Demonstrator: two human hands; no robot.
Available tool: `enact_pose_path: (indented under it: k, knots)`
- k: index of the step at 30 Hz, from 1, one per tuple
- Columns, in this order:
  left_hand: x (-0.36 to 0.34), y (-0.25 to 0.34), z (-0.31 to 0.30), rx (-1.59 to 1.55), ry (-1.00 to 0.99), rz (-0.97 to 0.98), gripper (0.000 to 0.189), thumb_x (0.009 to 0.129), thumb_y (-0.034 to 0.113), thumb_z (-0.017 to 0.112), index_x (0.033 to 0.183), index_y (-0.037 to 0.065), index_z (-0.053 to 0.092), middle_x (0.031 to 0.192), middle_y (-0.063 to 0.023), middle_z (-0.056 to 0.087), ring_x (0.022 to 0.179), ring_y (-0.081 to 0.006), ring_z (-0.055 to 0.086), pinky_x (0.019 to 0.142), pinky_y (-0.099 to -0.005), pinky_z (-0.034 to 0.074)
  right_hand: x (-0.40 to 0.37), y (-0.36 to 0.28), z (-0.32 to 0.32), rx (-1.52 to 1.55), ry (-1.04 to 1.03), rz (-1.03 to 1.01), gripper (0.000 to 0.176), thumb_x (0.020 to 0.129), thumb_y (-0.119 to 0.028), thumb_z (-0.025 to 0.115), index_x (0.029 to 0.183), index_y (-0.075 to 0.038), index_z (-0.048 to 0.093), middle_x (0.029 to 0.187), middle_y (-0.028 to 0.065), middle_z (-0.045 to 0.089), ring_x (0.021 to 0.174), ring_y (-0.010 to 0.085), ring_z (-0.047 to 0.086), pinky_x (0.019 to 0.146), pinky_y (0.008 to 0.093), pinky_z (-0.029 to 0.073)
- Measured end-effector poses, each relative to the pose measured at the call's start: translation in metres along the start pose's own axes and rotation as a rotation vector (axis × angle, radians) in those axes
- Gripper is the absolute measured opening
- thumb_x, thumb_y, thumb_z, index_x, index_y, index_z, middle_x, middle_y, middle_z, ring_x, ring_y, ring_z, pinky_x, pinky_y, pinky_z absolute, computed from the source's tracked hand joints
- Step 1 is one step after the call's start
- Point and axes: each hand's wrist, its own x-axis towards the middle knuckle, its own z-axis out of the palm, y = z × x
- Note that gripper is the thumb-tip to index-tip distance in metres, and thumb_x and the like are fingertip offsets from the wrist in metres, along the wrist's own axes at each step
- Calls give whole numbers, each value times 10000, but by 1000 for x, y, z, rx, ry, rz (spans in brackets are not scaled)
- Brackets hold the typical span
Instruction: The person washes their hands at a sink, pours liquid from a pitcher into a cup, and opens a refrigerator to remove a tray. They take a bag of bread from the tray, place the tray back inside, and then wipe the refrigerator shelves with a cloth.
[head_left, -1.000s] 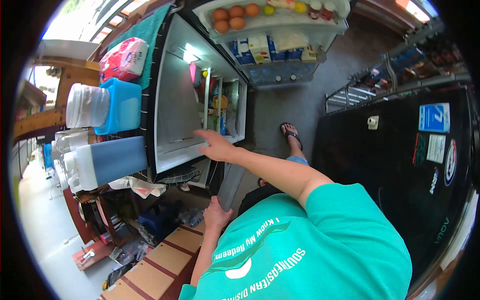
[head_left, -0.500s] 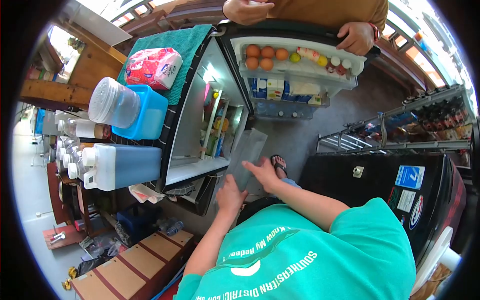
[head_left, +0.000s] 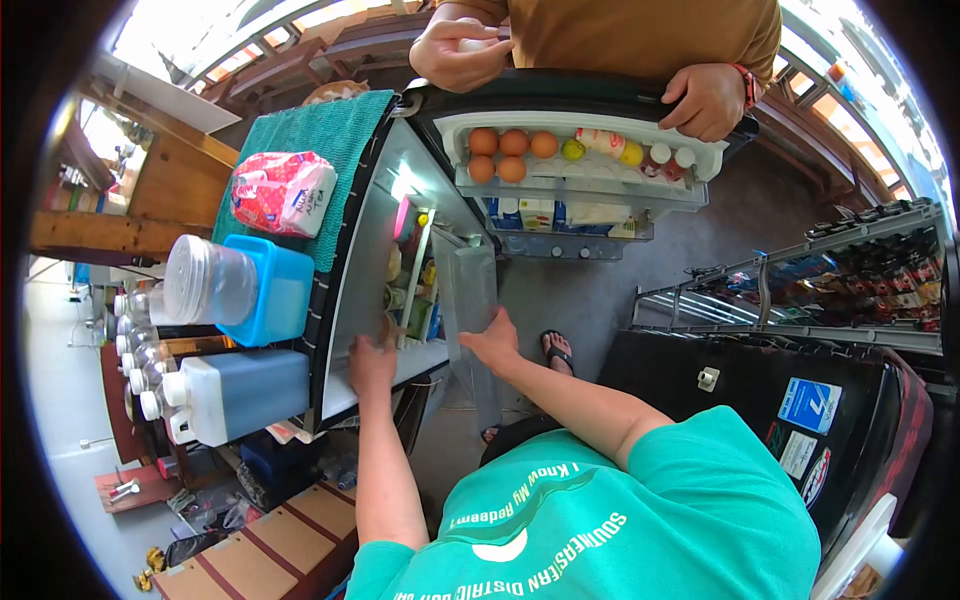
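The likeliest trouble lies with the long clear plastic piece (head_left: 470,285), perhaps a drawer, which stands on end just outside the mouth of the fridge (head_left: 362,285). Only one hand supports it, so a loose hold or a small twist of the wrist could let it swing into the door shelf (head_left: 690,192) of the fridge, where eggs (head_left: 512,145) sit in a row, or slide to the floor in front of the fridge. A careless sweep inside the fridge could also knock over the small items (head_left: 430,275) on its racks, since they look closely packed. The right hand (head_left: 492,345) is in front of the fridge opening, its forearm slanting across the body, thumb and fingers spread apart and apparently clasping the edge of the clear piece. The left arm reaches nearly straight to the fridge, and the left hand (head_left: 373,367) is just inside its front lip, back of the hand upward; its fingertips are hidden, so whether it grasps anything I cannot tell. Across the fridge door, another person's hand (head_left: 700,102) rests on the top edge, while that person's other hand (head_left: 460,55) holds something small and pale beyond the hinge side.
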Motion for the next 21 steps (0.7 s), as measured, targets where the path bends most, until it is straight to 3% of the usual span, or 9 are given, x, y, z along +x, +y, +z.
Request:
enact_pose_path:
  k: [3,6,10,12,14,18,21]
  knots:
    - [23,-6,-1,143,91,-76,539,835,437,667,1144,-1,612,1152,-248,665,1095,-410,627,943,-489,498,15,-11,1,-9,34,-72,931,607,-304,843,1354,63,425,1240,258,604,1155,376,606,983,414,483]
    - [37,16,-17,153,-14,-302,521,822,384,674,1134,-32,636,1151,-266,661,1092,-429,632,930,-507,512,36,-13,4,40,33,-66,950,626,-266,829,1392,68,375,1287,259,581,1192,378,587,1005,417,468]
    - [41,13,0,228,73,-350,506,814,381,689,1115,-24,642,1132,-254,666,1073,-423,642,923,-507,522,79,13,25,426,-4,-61,753,653,-179,781,1285,37,434,1190,178,606,1085,293,603,921,376,486]
    - [38,3,12,289,118,-275,512,810,369,699,1120,-33,632,1127,-259,665,1079,-420,640,926,-501,522,96,26,32,613,-40,-33,677,656,-150,766,1233,24,458,1142,146,612,1037,258,603,884,360,490]
    - [36,1,16,353,162,-195,518,806,356,709,1124,-42,622,1123,-264,663,1085,-417,638,928,-495,522,99,23,30,605,-14,-89,695,654,-233,794,1197,33,452,1094,198,627,1010,343,627,917,390,488]
    - [38,6,3,344,9,-162,539,806,333,720,1124,-86,599,1126,-286,644,1074,-428,634,933,-496,518,102,14,27,519,-87,-47,699,649,-241,793,1202,28,460,1114,207,633,1031,362,630,929,401,489]
    - [39,0,9,352,-115,-161,532,812,320,716,1116,-101,599,1135,-292,634,1056,-442,633,936,-501,514,96,7,38,402,-1,-7,705,653,-264,790,1208,26,468,1136,221,634,1065,380,624,940,422,486]
